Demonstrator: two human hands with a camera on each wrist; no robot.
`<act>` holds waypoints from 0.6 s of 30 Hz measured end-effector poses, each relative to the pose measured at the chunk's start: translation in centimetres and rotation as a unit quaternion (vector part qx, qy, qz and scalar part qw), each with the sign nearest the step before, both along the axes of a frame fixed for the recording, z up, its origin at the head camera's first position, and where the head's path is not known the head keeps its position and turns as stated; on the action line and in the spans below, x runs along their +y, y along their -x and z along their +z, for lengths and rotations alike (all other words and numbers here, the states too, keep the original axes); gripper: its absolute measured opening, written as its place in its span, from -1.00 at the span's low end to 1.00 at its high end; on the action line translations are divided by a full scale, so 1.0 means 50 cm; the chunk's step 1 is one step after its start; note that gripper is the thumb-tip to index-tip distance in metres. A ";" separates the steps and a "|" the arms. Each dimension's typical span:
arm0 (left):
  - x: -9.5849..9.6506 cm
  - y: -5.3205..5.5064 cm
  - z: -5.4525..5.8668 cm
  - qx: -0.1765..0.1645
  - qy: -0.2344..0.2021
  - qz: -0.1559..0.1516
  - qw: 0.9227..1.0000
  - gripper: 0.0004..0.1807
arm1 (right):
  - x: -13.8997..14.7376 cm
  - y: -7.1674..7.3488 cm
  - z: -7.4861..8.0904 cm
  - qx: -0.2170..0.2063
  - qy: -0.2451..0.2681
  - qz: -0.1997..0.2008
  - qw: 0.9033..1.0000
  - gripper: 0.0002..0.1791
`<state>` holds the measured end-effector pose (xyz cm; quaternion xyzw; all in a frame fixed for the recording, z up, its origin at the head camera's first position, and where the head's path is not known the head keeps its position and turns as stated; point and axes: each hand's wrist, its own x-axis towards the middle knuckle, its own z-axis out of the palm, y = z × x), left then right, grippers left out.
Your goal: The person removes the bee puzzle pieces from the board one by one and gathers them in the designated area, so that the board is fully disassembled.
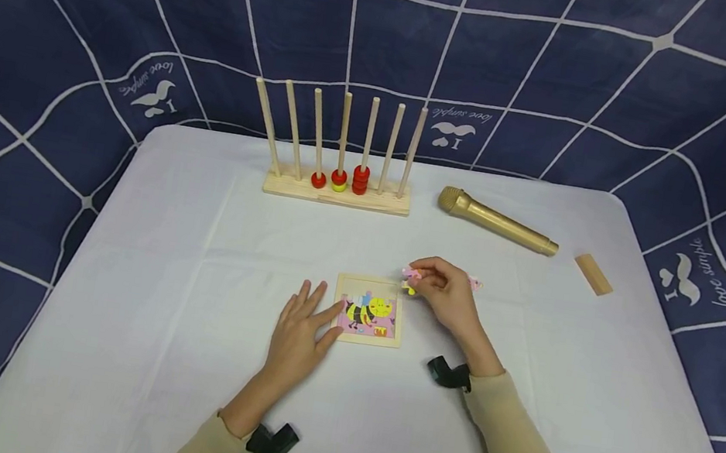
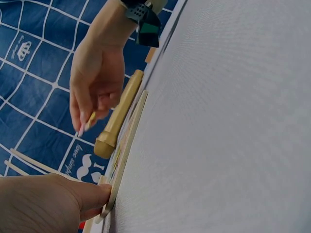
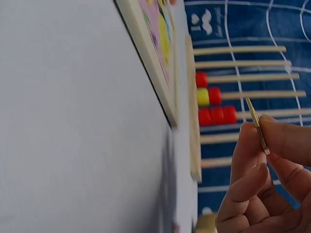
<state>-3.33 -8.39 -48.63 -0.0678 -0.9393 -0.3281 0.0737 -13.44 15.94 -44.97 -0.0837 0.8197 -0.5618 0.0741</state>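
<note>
A square wooden jigsaw puzzle tray with a bee picture lies on the white table; its upper strip shows bare backing. My left hand rests at the tray's left side, fingers spread, with thumb and forefinger touching the rim. Above the tray's upper right corner, my right hand pinches a small pink and yellow puzzle piece between thumb and fingers. Seen edge-on in the right wrist view, the puzzle piece is thin and held off the table. Another pink piece lies partly hidden behind the right hand.
Toward the back stands a wooden peg rack with upright rods and several red and yellow beads. A gold microphone lies to its right, and beyond that a flat wooden block. Blue gridded cloth surrounds the table.
</note>
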 end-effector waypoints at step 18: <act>0.001 0.000 0.001 0.004 0.000 0.001 1.000 -0.57 | 0.221 0.018 0.028 -0.004 -0.078 -0.176 0.981 -0.66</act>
